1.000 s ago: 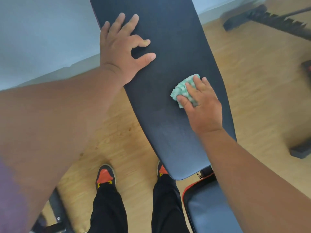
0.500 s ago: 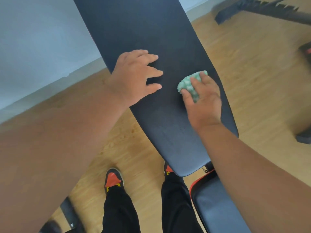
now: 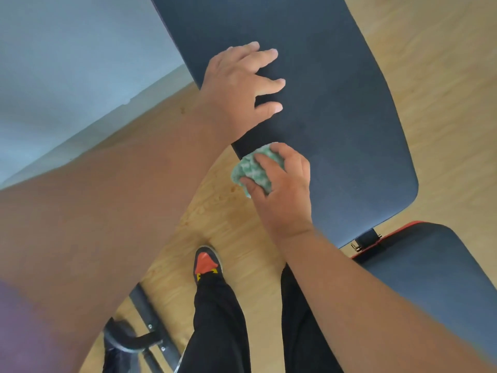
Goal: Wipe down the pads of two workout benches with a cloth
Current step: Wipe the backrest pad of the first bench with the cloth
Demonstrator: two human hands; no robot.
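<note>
Cloth: crumpled green-and-white terry cloth (image 3: 252,168), bunched under the right hand (image 3: 282,189), at the pad's 9 o'clock edge, part hanging past it over the floor.
Right hand: fingers curled over the wad, thumb (image 3: 251,187) pinching it from below.
Handling (judgement): soft, light, squashes flat; best held by the bunched middle w/ palm on top so pressure spreads. Loose corners may drag off the edge.
Seat pad: dark padded seat w/ red trim (image 3: 435,270), at 4 o'clock, near the body; looks untouched, can't tell.
Back pad: long black vinyl bench pad (image 3: 336,117), running towards 12 o'clock; prob. smooth, firm, a bit slippery.
Left hand: left hand (image 3: 242,90) at 11 o'clock of the cloth, fingers spread fairly wide, resting on the pad, holding nothing.
Floor: light wood floor (image 3: 443,63), beyond at 1 o'clock.
</note>
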